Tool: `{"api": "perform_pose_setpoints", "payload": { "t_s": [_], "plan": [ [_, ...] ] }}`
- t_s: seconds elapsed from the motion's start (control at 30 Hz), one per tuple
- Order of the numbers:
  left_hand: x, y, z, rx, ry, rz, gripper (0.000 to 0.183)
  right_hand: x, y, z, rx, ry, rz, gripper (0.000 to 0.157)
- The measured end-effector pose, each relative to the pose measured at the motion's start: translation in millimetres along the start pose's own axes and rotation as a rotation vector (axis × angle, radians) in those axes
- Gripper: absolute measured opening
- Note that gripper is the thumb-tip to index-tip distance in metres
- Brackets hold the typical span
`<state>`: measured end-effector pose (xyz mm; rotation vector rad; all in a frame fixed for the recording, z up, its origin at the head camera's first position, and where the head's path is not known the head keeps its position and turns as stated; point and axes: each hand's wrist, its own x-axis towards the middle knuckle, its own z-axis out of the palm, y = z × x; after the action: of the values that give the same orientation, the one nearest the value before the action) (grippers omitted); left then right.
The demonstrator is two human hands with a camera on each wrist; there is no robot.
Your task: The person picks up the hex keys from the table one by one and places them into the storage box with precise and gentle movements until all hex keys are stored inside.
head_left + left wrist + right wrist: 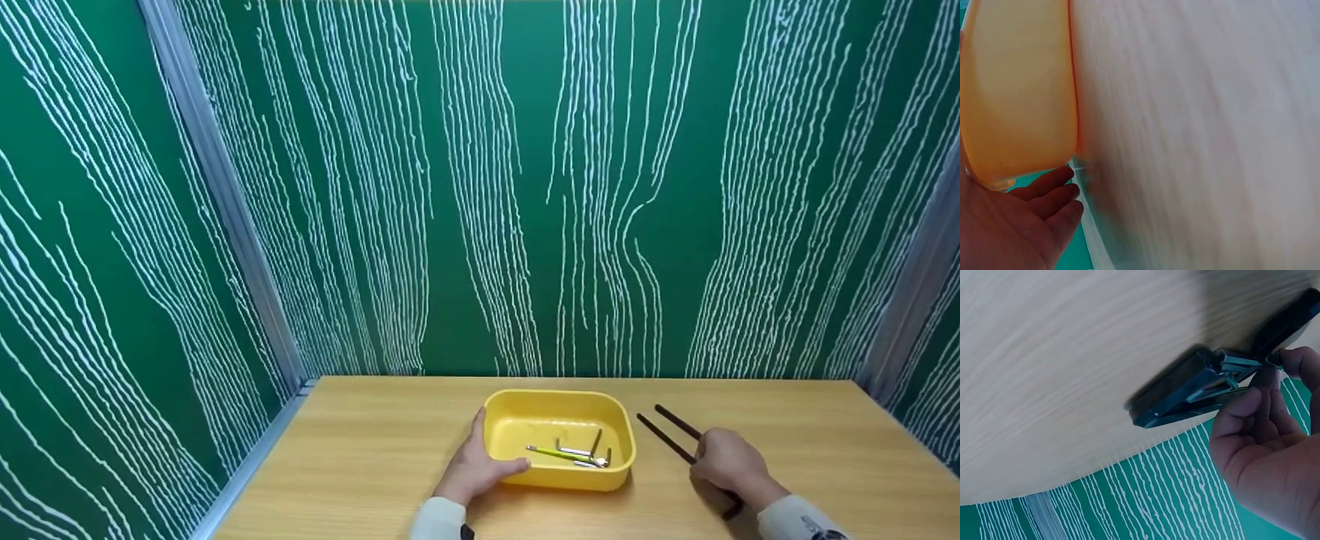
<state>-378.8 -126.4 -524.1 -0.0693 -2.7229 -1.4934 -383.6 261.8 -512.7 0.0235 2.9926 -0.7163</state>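
My left hand (472,465) holds the near left corner of a yellow box (559,480). Its thumb lies over the near rim, with fingers along the left side; in the left wrist view several fingers (1058,197) reach out loosely beside the box's end. Inside lie a thin yellow-green tool (559,452) and several small L-shaped hex keys (597,441). To the right of the box, my right hand (729,461) grips a dark folding thing (1176,391) with two long arms pointing away from me. Its exact kind is unclear.
Box and hands are over a light wooden table (360,442). Behind it stands a green wall (465,285) with wavy white lines, and grey metal posts (225,180) mark the corners.
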Motion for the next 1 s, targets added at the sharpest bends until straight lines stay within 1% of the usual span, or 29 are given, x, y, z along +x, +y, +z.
{"api": "perform_pose_setpoints", "payload": {
  "t_s": [0.2,0.4,0.53,0.7,0.83,1.0],
  "plan": [
    [-0.2,-0.1,-1.2,-0.008,0.001,0.008,0.121,-1.5,-5.9,-2.3,0.016,0.013,-0.001,0.009],
    [-0.3,-1.5,-1.1,-0.033,-0.006,0.024,0.12,-0.5,-7.3,-4.0,-0.042,0.024,-0.027,0.004],
    [-1.7,-0.1,-0.4,-0.022,-0.003,0.03,0.12,-0.6,-5.6,-4.3,-0.076,0.012,-0.026,0.005],
    [-1.4,-0.8,0.3,-0.019,-0.008,0.016,0.119,0.7,-4.0,-3.2,-0.095,0.013,-0.04,0.005],
    [-0.2,-1.7,0.8,-0.029,-0.018,-0.001,0.119,2.1,-3.9,-3.2,-0.086,0.029,-0.036,0.008],
    [0.6,-3.3,0.4,-0.031,-0.011,-0.002,0.118,3.2,-8.9,-5.4,-0.052,0.056,-0.042,0.009]
  ]
}}
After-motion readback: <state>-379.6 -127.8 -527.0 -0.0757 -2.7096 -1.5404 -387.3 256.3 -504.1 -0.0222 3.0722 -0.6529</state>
